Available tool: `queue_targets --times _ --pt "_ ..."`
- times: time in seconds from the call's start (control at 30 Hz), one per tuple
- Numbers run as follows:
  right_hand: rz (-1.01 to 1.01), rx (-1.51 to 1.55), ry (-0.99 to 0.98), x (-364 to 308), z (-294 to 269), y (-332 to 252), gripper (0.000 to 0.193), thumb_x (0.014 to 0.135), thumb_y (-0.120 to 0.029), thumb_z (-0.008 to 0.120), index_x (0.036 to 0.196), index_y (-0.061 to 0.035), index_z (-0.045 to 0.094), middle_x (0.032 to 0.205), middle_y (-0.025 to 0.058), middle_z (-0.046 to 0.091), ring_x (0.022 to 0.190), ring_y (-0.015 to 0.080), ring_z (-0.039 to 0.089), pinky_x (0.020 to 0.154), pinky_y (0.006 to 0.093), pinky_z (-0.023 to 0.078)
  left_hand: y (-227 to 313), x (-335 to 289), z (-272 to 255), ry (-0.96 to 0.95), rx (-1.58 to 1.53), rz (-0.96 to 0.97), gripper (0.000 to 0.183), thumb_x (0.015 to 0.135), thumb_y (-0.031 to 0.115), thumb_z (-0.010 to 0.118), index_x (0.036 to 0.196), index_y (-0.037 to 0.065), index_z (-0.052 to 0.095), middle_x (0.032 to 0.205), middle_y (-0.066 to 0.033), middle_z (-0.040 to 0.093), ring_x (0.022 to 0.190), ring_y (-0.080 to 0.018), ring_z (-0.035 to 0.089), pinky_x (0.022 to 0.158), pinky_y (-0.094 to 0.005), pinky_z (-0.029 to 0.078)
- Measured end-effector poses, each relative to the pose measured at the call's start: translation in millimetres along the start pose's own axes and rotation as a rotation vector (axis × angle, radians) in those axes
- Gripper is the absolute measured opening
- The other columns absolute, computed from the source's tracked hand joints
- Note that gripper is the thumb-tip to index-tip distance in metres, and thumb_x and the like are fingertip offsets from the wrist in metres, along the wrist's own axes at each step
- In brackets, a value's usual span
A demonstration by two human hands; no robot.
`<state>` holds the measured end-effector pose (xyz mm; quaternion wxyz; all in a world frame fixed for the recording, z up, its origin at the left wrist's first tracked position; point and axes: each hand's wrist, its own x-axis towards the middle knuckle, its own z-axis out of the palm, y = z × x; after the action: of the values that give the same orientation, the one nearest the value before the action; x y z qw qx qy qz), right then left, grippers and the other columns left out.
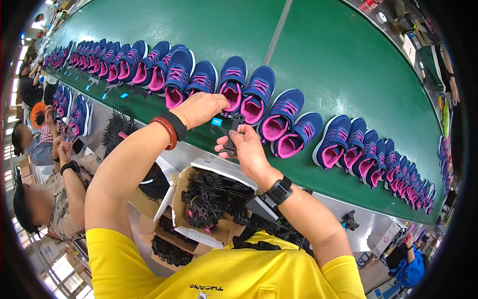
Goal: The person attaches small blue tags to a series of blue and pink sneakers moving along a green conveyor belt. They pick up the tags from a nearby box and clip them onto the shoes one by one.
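My left hand [203,108] is closed at the pink-lined opening of a navy shoe [232,74] with pink laces, fingertips on its heel collar. Close beside that shoe stands its neighbour [259,88], toe pointing away from me. Between fingers and thumb, my right hand [249,148] grips a black plastic shoe hanger [237,122], held just in front of the two heels. A small blue tag [216,121] shows next to the hanger. The fingertips of my left hand are partly hidden inside the shoe's edge.
Rows of matching shoes [286,122] line the green table [328,55] on both sides. Below its near edge, an open carton [181,199] holds many black hangers [204,204]. Several loose hangers [132,93] lie by the left row. Other people [64,199] work at the left.
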<state>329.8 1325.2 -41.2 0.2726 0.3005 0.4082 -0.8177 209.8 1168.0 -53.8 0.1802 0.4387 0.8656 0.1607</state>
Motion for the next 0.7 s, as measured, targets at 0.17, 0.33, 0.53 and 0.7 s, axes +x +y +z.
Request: queue_targets --times 0.17,0.33,0.53,0.7 --pt "0.002 0.03 0.005 3 5 3 0.013 0.099 -0.009 0.042 0.106 -0.0012 0.035 0.088 0.0187 0.063 0.069 0.0244 0.067 0.054 0.0304 0.057 1 3 -6 -0.064 0.014 0.016 0.023 0.079 0.008 0.065 0.101 0.006 0.064 0.103 -0.0088 0.066 0.088 -0.031 0.065 0.073 -0.0395 0.054" --pt "-0.049 0.055 0.032 0 8 8 0.013 0.099 -0.009 0.042 0.106 -0.001 0.035 0.088 0.0187 0.063 0.069 0.0247 0.068 0.054 0.0307 0.057 -2 3 -4 -0.002 -0.013 0.037 0.022 0.078 0.008 0.066 0.1 0.007 0.064 0.099 -0.0084 0.066 0.085 -0.0313 0.065 0.072 -0.0398 0.054" --pt "0.038 0.037 -0.025 -2 12 4 0.014 0.099 -0.011 0.043 0.107 -0.0011 0.037 0.084 0.016 0.063 0.066 0.021 0.066 0.051 0.0283 0.054 -3 5 -8 -0.028 0.019 0.117 0.021 0.08 0.008 0.063 0.101 0.007 0.064 0.097 -0.0079 0.066 0.084 -0.0306 0.065 0.072 -0.0388 0.054" --pt "0.06 -0.37 -0.325 11 -13 -11 0.024 0.1 -0.016 0.042 0.118 -0.0016 0.049 0.073 0.005 0.059 0.056 0.0114 0.057 0.052 0.0234 0.043 -6 3 -21 -0.052 0.037 0.157 0.04 0.082 0.006 0.055 0.121 0.014 0.056 0.102 -0.0086 0.065 0.085 -0.0296 0.066 0.069 -0.0399 0.054"
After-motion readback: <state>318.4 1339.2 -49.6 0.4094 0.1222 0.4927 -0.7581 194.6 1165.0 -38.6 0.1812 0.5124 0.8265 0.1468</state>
